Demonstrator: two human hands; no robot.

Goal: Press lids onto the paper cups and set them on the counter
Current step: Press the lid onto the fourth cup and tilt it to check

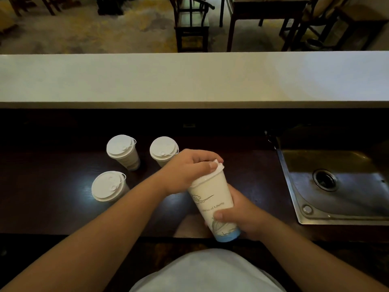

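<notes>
This looks like the service side of a café or tea-house bar. A dark wooden tabletop point(52, 186) runs below a raised pale serving ledge point(189, 81). To the left of the fingers point(202, 163) stand three lidded takeaway paper cups point(123, 151); a stainless-steel sink point(336, 186) is sunk into the tabletop to their right. Beyond the ledge, well past the fingers, lies a dim seating room with dark wooden chairs point(191, 24) and a table point(267, 9) on patterned carpet point(94, 28).
</notes>
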